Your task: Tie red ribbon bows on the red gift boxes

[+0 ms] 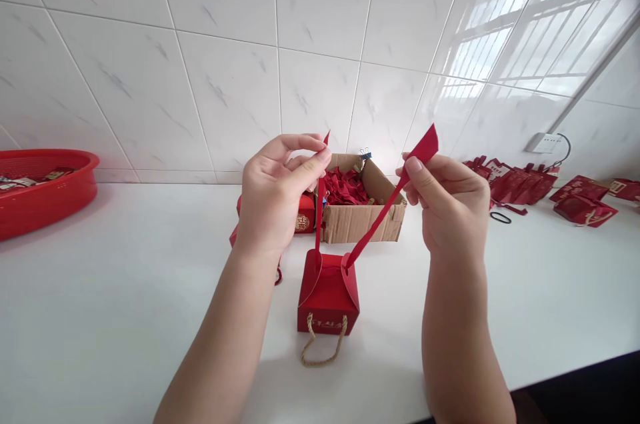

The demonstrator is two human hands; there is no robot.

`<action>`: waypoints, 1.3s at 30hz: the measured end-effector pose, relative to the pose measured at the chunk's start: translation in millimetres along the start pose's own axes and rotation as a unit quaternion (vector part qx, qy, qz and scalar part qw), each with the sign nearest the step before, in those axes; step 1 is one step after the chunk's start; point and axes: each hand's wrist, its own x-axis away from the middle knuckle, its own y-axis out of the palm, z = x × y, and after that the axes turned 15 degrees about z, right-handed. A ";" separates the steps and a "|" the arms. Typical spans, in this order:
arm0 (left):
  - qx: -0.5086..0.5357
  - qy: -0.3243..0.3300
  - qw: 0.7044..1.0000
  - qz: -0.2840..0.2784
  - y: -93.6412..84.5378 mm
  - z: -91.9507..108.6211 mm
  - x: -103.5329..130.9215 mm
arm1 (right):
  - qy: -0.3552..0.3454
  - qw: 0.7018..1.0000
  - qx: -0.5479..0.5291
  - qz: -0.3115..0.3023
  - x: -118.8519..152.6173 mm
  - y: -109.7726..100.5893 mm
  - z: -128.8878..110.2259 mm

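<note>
A small red gift box stands on the white table, its gold rope handle hanging down the front. A red ribbon runs through the holes in the box's top flaps, and both its ends are pulled upward. My left hand pinches the left end between thumb and fingertips. Higher and to the right of the box, my right hand pinches the other end, whose wide tip sticks up past the thumb. The ribbon looks taut on both sides.
Behind the box is a cardboard box full of red ribbons. A red plastic basket stands at the far left. Red packages partly show behind my left hand. Several red boxes, small red bags and a black ring lie at the right.
</note>
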 end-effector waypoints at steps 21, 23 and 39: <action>0.014 0.079 0.996 0.030 1.3 0.8 6.4 | -0.098 0.995 -0.032 0.017 5.3 7.4 8.6; 0.010 0.080 0.996 0.031 2.7 -0.2 6.8 | -0.087 0.996 -0.033 0.007 5.7 7.5 7.6; 0.000 0.057 0.997 0.057 4.2 -2.5 9.5 | -0.019 0.997 -0.072 0.004 13.3 11.0 1.9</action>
